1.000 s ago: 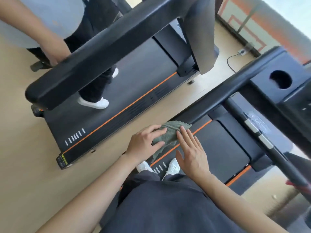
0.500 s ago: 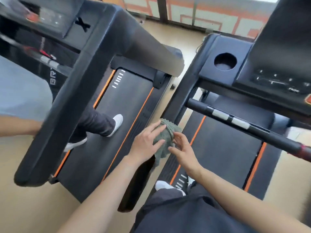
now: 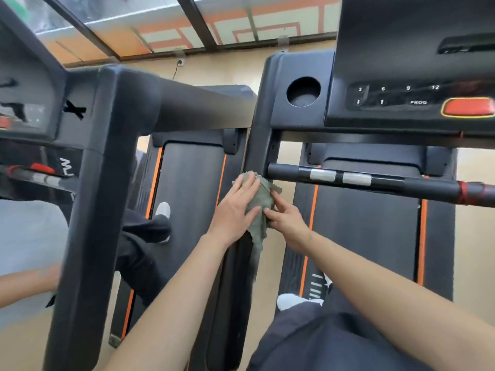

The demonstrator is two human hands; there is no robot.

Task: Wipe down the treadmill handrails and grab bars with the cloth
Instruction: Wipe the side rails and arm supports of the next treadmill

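Note:
A grey-green cloth (image 3: 262, 200) is draped over the black left handrail (image 3: 257, 148) of my treadmill, just below where the crossways grab bar (image 3: 380, 181) meets it. My left hand (image 3: 235, 207) lies flat on the cloth with straight fingers and presses it onto the rail. My right hand (image 3: 288, 222) pinches the cloth's right edge between thumb and fingers. A loose tail of cloth hangs down beside the rail.
The console (image 3: 407, 97) with a cup holder (image 3: 303, 91) and a red button (image 3: 468, 107) sits above the grab bar. To the left stands a second treadmill with a thick handrail (image 3: 88, 215); another person's leg (image 3: 146, 236) and hand (image 3: 29, 283) are there.
Both hands and the cloth have slid up the handrail toward the console. The right hand went from flat beside the cloth to pinching its edge. The view swung forward.

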